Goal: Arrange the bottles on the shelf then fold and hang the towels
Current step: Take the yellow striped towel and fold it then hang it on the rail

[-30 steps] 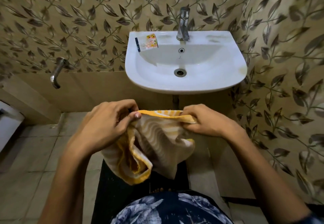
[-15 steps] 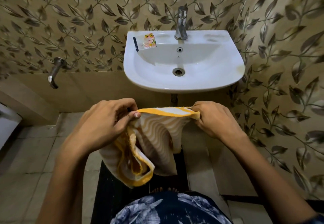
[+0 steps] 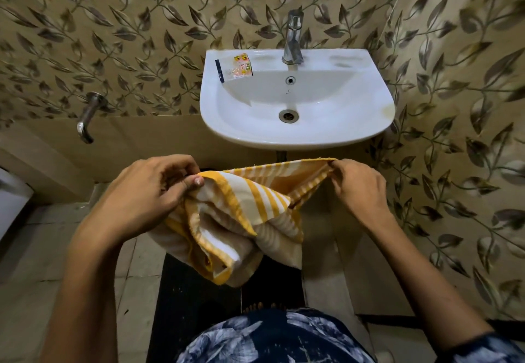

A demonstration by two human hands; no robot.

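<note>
Both hands (image 3: 147, 192) (image 3: 356, 189) pinch the towel's (image 3: 250, 209) top edge, stretched left-right.

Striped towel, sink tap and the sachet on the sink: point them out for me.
striped towel (image 3: 250, 203), head view, on its white-and-yellow upper fold.
sink tap (image 3: 292, 39), head view, on its upright body.
sachet (image 3: 238, 67), head view, on its printed middle.

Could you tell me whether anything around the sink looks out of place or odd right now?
A small printed sachet lies askew on the sink's back-left ledge, and a yellowish stain marks its right rim.
</note>
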